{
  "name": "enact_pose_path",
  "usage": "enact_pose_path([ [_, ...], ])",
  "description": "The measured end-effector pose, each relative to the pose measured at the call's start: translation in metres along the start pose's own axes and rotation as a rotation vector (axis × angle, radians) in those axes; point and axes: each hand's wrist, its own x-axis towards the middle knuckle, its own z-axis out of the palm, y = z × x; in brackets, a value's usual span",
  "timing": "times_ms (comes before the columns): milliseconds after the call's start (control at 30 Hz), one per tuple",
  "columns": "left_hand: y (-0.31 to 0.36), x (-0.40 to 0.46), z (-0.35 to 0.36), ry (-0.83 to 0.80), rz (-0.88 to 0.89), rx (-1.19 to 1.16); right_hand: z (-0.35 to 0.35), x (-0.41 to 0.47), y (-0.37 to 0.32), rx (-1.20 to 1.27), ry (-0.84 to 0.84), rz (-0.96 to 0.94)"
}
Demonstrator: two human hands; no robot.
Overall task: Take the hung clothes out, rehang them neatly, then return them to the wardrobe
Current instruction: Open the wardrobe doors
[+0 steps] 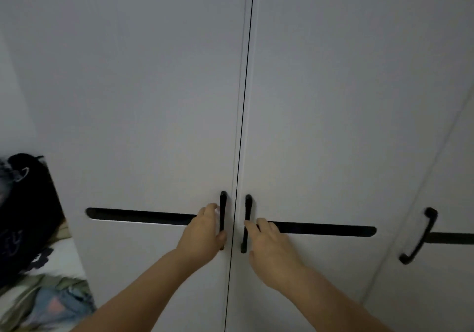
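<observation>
Head view: white wardrobe (154, 100), both doors closed, a thin dark seam between them and a black vertical handle on each side of it. Left hand (205, 229) curls its fingers around the left handle (223, 203). Right hand (269, 244) hooks its fingers onto the right handle (248, 206). Both forearms extend upward and forward.

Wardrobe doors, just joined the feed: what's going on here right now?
A person stands before the white double-door wardrobe, whose doors are shut with only a thin seam between them. The left hand curls round the black vertical handle of the left door; the right hand has its fingers on the black vertical handle of the right door. No hung clothes are out yet. A pile of clothing lies at lower left.
</observation>
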Motion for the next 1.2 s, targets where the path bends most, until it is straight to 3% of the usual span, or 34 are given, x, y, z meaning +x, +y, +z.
enact_pose_path([
  [300,0.001,0.009,0.016,0.007,-0.094,-0.286,0.03,0.025,0.005,0.075,-0.029,-0.056],
  [667,-0.005,-0.058,-0.005,-0.073,-0.075,-0.332,0.048,-0.015,-0.013,0.409,-0.164,-0.012],
  [833,-0.005,-0.105,-0.026,-0.09,-0.104,-0.279,0.056,-0.049,-0.037,0.625,-0.114,-0.03],
  [1200,-0.048,-0.208,-0.07,-0.069,-0.105,-0.274,0.063,-0.128,-0.114,0.712,-0.115,-0.177],
])
